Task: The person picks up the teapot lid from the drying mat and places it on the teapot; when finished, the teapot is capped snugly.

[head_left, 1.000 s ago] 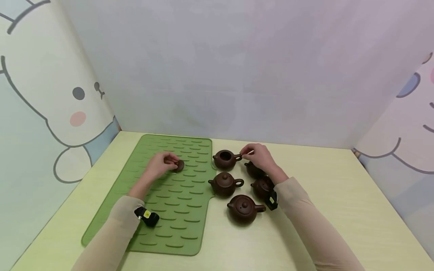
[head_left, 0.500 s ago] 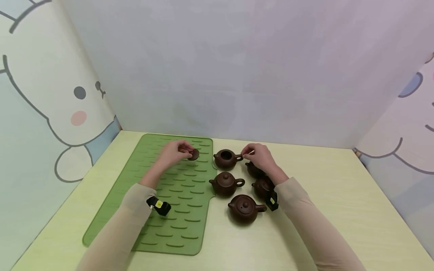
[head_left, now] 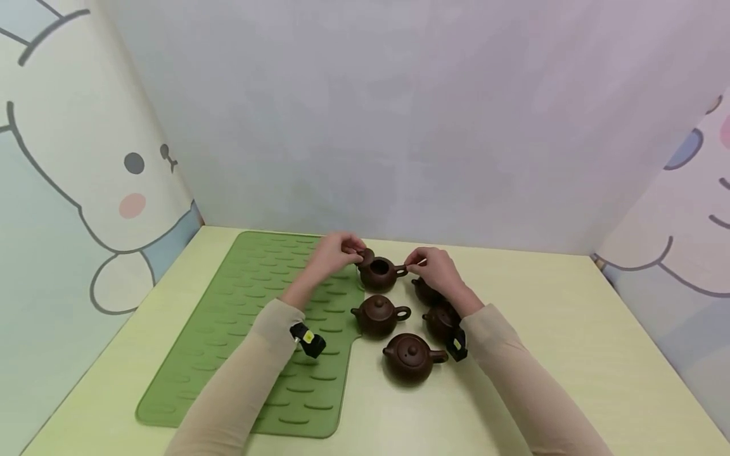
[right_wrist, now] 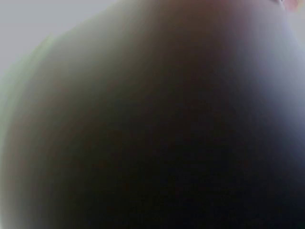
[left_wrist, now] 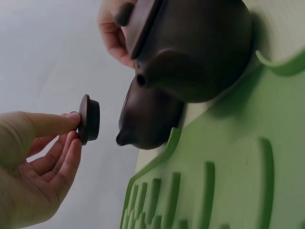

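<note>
My left hand [head_left: 336, 254] pinches a small dark brown teapot lid [left_wrist: 89, 120] by its knob, thumb and fingertips together. In the head view the lid is tilted and sits just left of the mouth of a lidless teapot [head_left: 379, 278] at the back. My right hand [head_left: 435, 269] pinches that teapot's handle [head_left: 402, 271] between thumb and fingers. Under the right hand and wrist are two more dark teapots, the rear one [head_left: 424, 291] partly covered and the nearer one [head_left: 440, 322] partly behind the sleeve. A dark blurred mass fills most of the right wrist view.
A lidded teapot [head_left: 377, 316] stands in front of the open one, and another lidded teapot [head_left: 409, 360] is nearest me. The ridged green mat [head_left: 245, 354] lies on the left of the pale table [head_left: 547, 316]. A wall [head_left: 399, 126] closes off the back.
My left hand has carried the lid up from over the green mat and rightward to the open teapot. The right hand has stayed at the handle.
</note>
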Motion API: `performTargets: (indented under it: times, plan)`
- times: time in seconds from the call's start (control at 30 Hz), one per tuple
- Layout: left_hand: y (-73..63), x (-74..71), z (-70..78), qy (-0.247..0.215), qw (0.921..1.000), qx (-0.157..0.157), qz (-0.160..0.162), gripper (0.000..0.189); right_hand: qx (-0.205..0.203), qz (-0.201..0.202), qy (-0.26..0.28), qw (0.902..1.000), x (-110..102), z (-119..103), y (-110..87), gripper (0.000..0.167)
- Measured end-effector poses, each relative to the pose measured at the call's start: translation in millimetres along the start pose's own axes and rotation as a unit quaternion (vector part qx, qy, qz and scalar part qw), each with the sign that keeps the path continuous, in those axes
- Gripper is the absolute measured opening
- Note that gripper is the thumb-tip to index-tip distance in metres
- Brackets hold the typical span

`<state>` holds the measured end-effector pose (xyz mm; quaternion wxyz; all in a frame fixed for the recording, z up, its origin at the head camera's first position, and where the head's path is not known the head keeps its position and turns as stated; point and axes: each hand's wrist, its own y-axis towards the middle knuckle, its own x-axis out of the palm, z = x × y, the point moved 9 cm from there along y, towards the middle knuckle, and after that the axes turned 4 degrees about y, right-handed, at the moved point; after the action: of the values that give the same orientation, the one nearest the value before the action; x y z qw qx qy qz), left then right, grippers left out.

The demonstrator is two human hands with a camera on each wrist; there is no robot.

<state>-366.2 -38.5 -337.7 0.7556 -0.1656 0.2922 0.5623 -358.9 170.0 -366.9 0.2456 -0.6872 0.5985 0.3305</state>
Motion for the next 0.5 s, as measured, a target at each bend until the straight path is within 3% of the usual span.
performTargets:
  times: [0.27,0.5]
  plan:
    - [9.5,20.9,2.0,0.011,0.9997,0.021,0.001,0.017,-0.001,0.004,0.003,1.0000,0.6,-1.6,-1.4,0.006]
    - [13.0,33.5,3.4,0.052,0.9985,0.013,0.000,0.015,-0.007,0.006,-0.001,1.0000,1.3,-5.0,2.9,0.006]
